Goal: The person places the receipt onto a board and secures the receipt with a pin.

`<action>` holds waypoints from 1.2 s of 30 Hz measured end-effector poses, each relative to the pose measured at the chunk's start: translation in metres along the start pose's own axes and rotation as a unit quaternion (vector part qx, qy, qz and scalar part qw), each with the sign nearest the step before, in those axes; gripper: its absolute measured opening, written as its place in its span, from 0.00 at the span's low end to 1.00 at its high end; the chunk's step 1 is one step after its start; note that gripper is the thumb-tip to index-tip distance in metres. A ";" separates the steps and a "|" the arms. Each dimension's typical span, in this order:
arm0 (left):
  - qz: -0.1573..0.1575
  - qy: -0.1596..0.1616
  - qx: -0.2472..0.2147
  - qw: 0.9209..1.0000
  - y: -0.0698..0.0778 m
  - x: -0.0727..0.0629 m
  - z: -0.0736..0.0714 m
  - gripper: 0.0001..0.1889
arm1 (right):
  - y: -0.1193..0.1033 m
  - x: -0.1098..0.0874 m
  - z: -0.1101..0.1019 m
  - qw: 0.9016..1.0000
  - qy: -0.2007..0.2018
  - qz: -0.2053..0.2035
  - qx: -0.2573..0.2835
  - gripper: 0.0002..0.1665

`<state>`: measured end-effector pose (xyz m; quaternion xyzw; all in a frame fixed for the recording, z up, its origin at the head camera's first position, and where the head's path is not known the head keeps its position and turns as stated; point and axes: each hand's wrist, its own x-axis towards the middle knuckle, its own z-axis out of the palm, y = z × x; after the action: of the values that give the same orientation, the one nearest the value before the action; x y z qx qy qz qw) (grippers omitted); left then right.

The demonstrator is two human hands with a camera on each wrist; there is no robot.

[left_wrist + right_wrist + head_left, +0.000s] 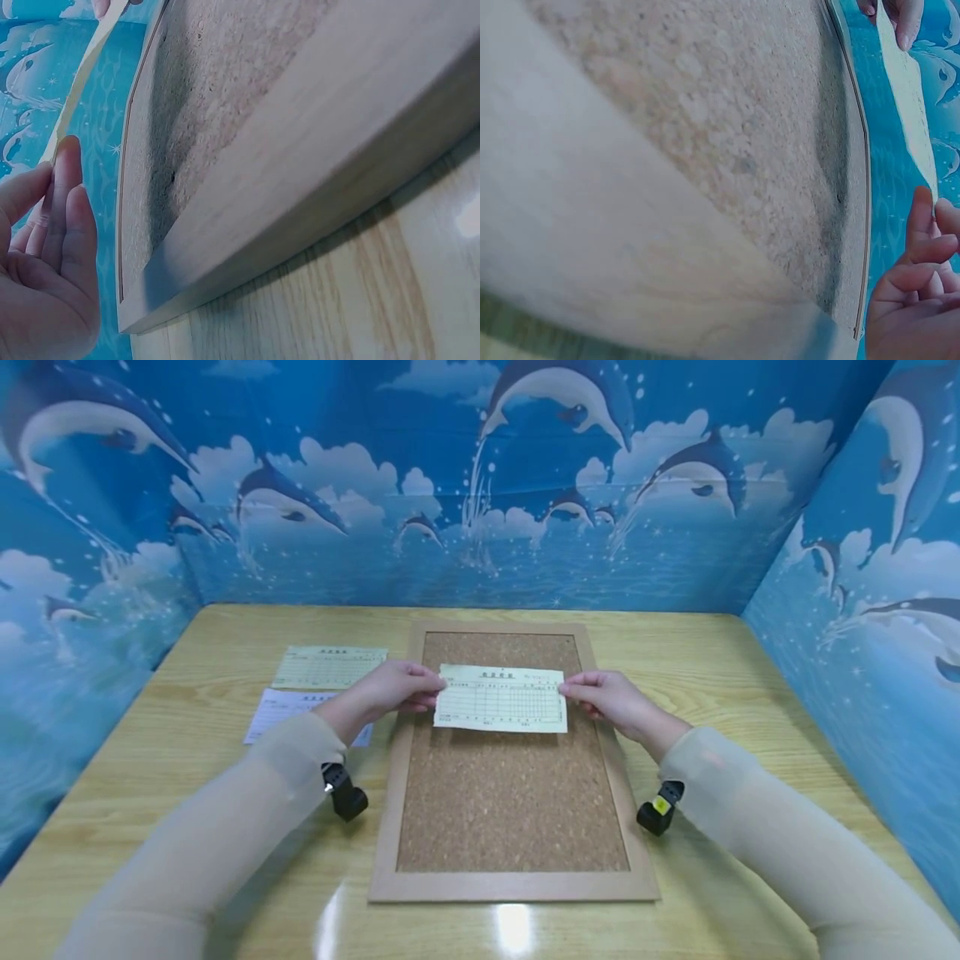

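A pale yellow-green printed form slip (pixel 501 700) is stretched between both hands above the upper part of a framed cork board (pixel 513 810). My left hand (pixel 397 687) pinches the slip's left edge between thumb and fingertip, as the left wrist view also shows on the hand (pixel 52 240). At the opposite edge my right hand (pixel 611 702) pinches it the same way; in the right wrist view the hand (pixel 922 277) has its other fingers curled. The slip hangs clear of the cork, with a shadow beneath it.
Left of the board, a greenish form slip (pixel 330 667) lies on the wooden table (pixel 720 668), and a white-lilac slip (pixel 273 710) lies in front of it, partly covered by the left arm. Dolphin-patterned curtains (pixel 480 552) stand behind and at the sides.
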<state>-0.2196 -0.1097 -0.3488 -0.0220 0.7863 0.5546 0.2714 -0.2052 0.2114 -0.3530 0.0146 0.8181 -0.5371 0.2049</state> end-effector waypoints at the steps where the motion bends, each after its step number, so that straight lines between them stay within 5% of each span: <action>1: 0.000 0.000 0.000 1.000 0.000 0.001 0.000 0.14 | 0.000 0.000 0.000 1.000 -0.001 0.001 0.001 0.19; 22: 0.009 0.007 -0.021 1.000 0.003 0.012 -0.009 0.16 | 0.002 -0.003 0.002 1.000 -0.005 0.003 0.029 0.16; 36: -0.006 0.008 -0.013 1.000 0.012 0.020 -0.014 0.16 | 0.000 0.014 0.000 1.000 0.023 -0.006 0.016 0.17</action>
<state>-0.2457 -0.1119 -0.3442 -0.0345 0.7809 0.5630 0.2684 -0.2186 0.2087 -0.3577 0.0249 0.8143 -0.5505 0.1822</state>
